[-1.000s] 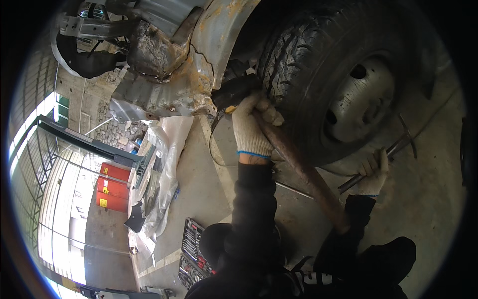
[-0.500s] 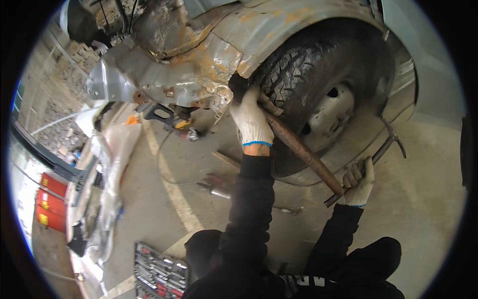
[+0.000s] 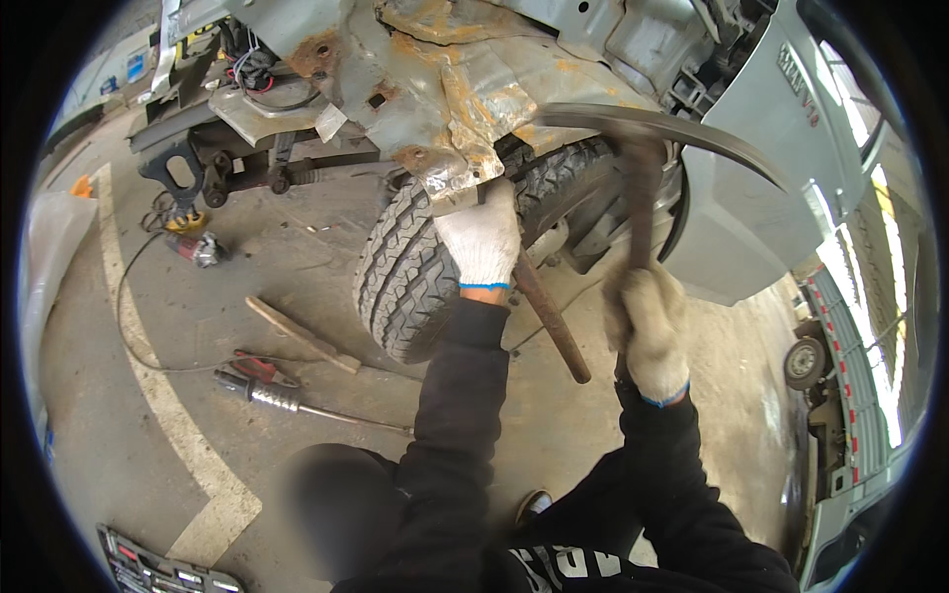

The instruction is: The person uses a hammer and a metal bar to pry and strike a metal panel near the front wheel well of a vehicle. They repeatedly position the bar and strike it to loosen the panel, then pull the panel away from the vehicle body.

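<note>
Left glove: the left hand (image 3: 481,237) is wrapped around the upper part of a thick brown wooden handle (image 3: 554,328), right under the rusty body panel's bottom corner (image 3: 457,173). Fingers look curled closed, but they're mostly hidden behind the glove's back, so can't say how tight.
Wooden handle: slants down to the right, free end hanging over the floor. Whatever's on its top end is blocked from view. My guess is they choke up that high to steady the business end against the panel.
Right glove: the right hand (image 3: 649,326) is closed around the lower shaft of a curved-head body hammer (image 3: 641,212), pretty blurry, individual fingers a smear. Holding it low probably gives more swing, just my read.
Hammer head: a long dark arc up high, crossing the view in front of the panel and the wheel arch.
Arms: left one reaches out fairly straight, back of the hand toward the camera; right forearm angles up, fist above the cuff, well apart from the left.
Tire: the treaded tire (image 3: 403,277) sits just behind the left hand.
Floor stuff: wooden batten (image 3: 301,334), red-handled pliers (image 3: 265,370) and slide-hammer-looking rod (image 3: 272,395) lie off left, maybe parked within reach.
</note>
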Action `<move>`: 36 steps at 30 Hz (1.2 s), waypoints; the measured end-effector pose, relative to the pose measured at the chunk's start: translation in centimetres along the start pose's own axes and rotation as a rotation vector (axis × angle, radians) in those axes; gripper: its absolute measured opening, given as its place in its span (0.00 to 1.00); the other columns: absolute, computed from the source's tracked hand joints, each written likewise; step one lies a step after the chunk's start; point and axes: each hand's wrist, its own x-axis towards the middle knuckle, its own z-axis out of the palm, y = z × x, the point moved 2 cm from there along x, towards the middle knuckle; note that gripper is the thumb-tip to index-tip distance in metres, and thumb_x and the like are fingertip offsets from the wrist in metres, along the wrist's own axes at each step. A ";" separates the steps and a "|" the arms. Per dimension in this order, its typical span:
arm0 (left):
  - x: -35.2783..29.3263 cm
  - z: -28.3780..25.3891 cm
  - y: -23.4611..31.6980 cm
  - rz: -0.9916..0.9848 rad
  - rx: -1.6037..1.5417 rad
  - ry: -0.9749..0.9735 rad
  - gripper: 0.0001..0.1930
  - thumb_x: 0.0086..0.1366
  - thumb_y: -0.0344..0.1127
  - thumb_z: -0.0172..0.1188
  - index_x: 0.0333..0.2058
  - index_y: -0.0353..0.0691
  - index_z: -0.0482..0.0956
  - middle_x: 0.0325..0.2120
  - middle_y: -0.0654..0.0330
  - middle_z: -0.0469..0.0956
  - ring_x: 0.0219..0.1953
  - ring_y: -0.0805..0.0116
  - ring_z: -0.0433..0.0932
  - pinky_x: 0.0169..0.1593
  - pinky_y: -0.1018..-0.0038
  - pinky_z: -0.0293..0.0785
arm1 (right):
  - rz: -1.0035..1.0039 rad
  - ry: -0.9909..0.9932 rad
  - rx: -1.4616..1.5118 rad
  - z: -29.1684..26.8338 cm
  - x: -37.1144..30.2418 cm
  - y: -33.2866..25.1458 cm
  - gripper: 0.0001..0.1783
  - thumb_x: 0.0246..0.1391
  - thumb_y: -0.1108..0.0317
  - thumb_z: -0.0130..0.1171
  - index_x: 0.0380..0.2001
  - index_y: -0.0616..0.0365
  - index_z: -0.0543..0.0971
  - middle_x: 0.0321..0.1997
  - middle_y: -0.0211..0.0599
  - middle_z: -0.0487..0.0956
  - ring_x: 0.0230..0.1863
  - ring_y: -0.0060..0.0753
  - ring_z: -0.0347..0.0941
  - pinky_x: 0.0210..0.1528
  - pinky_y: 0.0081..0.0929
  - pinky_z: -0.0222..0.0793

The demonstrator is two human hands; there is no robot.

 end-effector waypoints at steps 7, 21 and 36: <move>0.1 -0.2 -1.4 -0.250 -0.173 -0.043 0.10 0.57 0.24 0.60 0.39 0.33 0.74 0.33 0.59 0.79 0.38 0.66 0.77 0.44 0.70 0.72 | -0.052 0.028 -0.251 3.2 1.0 -2.2 0.14 0.58 0.63 0.50 0.32 0.67 0.74 0.21 0.38 0.71 0.25 0.25 0.67 0.30 0.27 0.65; -0.3 -0.9 0.1 -0.416 -0.187 -0.067 0.04 0.57 0.23 0.58 0.32 0.33 0.73 0.26 0.59 0.75 0.21 0.74 0.72 0.22 0.74 0.68 | 0.205 -0.007 0.274 -0.5 -1.2 6.4 0.18 0.61 0.53 0.49 0.32 0.59 0.75 0.23 0.25 0.70 0.19 0.15 0.63 0.19 0.18 0.55; -3.3 0.1 1.5 -0.173 0.485 -0.054 0.13 0.62 0.35 0.51 0.25 0.32 0.76 0.22 0.55 0.77 0.21 0.65 0.75 0.30 0.73 0.76 | 0.948 0.085 1.000 -6.0 -5.5 14.5 0.27 0.64 0.38 0.41 0.29 0.50 0.73 0.11 0.18 0.60 0.08 0.13 0.50 0.10 0.14 0.45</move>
